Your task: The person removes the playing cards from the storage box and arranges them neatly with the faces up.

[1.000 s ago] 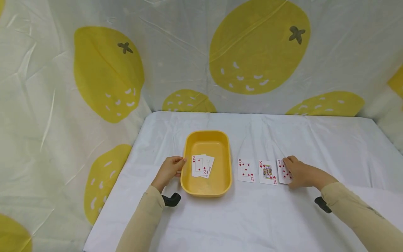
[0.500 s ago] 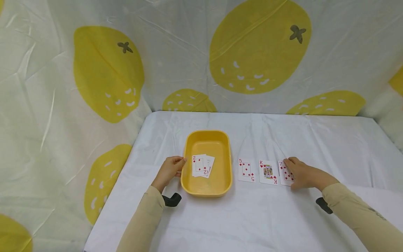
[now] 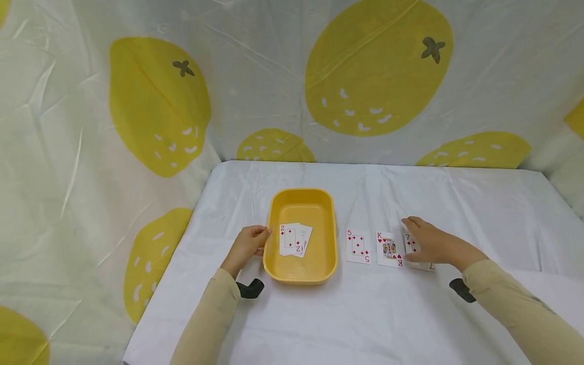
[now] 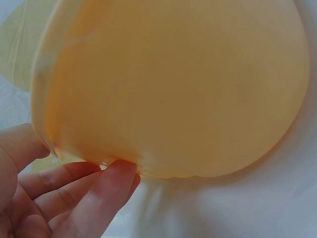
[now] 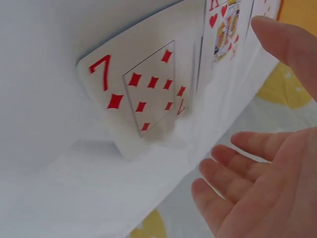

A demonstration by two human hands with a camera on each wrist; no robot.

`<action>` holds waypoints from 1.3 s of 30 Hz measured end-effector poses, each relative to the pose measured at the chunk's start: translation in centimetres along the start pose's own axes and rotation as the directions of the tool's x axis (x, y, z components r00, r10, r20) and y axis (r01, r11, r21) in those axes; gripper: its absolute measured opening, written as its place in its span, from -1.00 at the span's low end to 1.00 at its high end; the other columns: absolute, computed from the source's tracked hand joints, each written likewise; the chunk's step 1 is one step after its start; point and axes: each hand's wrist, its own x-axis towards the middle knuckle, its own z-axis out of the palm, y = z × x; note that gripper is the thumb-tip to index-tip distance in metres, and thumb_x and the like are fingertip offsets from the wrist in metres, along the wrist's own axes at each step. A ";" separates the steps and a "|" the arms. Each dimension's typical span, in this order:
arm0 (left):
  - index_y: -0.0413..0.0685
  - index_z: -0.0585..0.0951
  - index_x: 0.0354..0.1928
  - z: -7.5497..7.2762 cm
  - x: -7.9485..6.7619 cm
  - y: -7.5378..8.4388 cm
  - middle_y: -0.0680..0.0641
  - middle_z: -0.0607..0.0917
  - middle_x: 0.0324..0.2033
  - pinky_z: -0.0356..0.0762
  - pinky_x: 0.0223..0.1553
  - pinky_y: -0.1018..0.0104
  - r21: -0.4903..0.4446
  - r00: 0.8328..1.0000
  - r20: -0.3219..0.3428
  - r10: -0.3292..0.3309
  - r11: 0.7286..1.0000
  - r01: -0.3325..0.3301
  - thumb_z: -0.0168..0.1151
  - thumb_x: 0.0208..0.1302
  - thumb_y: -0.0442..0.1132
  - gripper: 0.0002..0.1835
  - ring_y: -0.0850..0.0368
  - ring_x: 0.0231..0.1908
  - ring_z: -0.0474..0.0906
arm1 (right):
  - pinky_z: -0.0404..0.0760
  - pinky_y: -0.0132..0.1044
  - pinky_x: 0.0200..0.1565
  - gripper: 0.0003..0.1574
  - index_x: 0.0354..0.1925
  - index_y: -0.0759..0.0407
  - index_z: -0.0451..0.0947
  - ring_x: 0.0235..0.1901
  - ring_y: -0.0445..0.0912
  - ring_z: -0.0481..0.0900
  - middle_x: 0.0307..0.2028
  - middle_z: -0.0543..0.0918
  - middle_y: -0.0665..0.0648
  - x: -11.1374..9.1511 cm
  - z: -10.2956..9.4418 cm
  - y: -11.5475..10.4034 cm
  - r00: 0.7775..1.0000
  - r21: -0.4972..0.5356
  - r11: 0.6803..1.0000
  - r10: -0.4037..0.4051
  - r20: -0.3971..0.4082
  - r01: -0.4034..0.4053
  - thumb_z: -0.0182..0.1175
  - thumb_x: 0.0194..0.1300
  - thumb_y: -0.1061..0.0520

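Observation:
My left hand [image 3: 246, 247] grips the left edge of a yellow plastic tray [image 3: 303, 271] between thumb and fingers; the left wrist view shows the thumb and fingertips at its rim. In the tray lie a two of diamonds [image 3: 289, 238] and at least one more card [image 3: 304, 248] partly under it. My right hand [image 3: 435, 244] hovers over a seven of diamonds [image 5: 153, 94], its fingers spread and apart from the card in the right wrist view. Left of that card lie a king of hearts [image 3: 389, 249] and a five of diamonds [image 3: 358, 247], face up in a row.
A white cloth [image 3: 365, 314] covers the table. Behind and left hangs a white sheet printed with lemons [image 3: 378, 66]. A dark strap piece [image 3: 251, 289] shows by the left wrist, another [image 3: 462, 290] by the right.
My right hand has come off the seven of diamonds, with its fingers moving up and left over it. The card has slid slightly right. My left hand stays at the tray.

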 end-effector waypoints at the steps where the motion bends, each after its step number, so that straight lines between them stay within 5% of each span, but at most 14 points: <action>1: -0.30 0.54 -0.07 0.0 0.0 0.0 -0.20 0.63 -0.29 0.60 -0.46 0.26 0.002 1.000 -0.001 -0.003 1.000 0.003 0.10 0.26 -0.10 -0.62 0.03 -0.44 0.60 | 0.18 0.21 0.09 0.09 0.19 0.54 0.03 0.11 0.38 0.14 0.15 0.12 0.53 0.1 -0.1 -0.2 1.000 -0.006 1.000 -0.013 -0.009 0.013 0.35 -0.04 -0.06; 18: -0.31 0.54 -0.06 0.0 0.0 0.1 -0.21 0.62 -0.28 0.60 -0.45 0.24 0.006 1.000 0.003 -0.008 1.000 0.008 0.09 0.27 -0.12 -0.63 -0.02 -0.43 0.60 | 0.03 0.07 0.22 0.11 0.33 0.32 -0.03 0.27 0.17 0.00 0.29 0.08 0.30 4.3 -1.4 -6.0 0.994 0.059 0.992 -0.112 -0.012 0.112 0.07 0.12 -0.36; 27: -0.41 0.48 -0.02 -0.2 -1.7 2.1 -0.35 0.57 -0.20 0.60 -0.37 0.17 0.026 0.999 0.039 0.001 1.000 -0.002 0.04 0.31 -0.18 -0.62 -0.19 -0.30 0.58 | 0.04 0.02 0.23 0.02 0.32 0.34 -0.01 0.26 0.15 0.04 0.29 0.11 0.29 7.4 -2.0 -9.9 0.978 0.012 0.978 -0.206 -0.036 0.206 0.15 0.15 -0.21; 33: -0.32 0.53 -0.06 -0.2 0.1 -0.1 -0.24 0.62 -0.28 0.60 -0.44 0.24 -0.004 1.000 0.013 -0.004 1.000 0.004 0.10 0.26 -0.11 -0.61 -0.04 -0.43 0.60 | 0.07 -0.02 0.24 0.03 0.30 0.38 0.03 0.24 0.14 0.09 0.26 0.15 0.30 9.3 -2.1 -12.5 0.966 0.001 0.966 -0.258 -0.032 0.258 0.15 0.14 -0.24; 39: -0.31 0.54 -0.09 -0.1 0.2 -0.2 -0.20 0.62 -0.31 0.60 -0.46 0.25 0.009 1.000 -0.005 0.010 1.000 -0.010 0.10 0.27 -0.11 -0.63 0.02 -0.46 0.60 | 0.10 -0.07 0.24 -0.03 0.29 0.39 0.05 0.22 0.12 0.13 0.24 0.20 0.30 10.9 -2.2 -15.1 0.947 -0.023 0.948 -0.319 -0.037 0.319 0.15 0.17 -0.18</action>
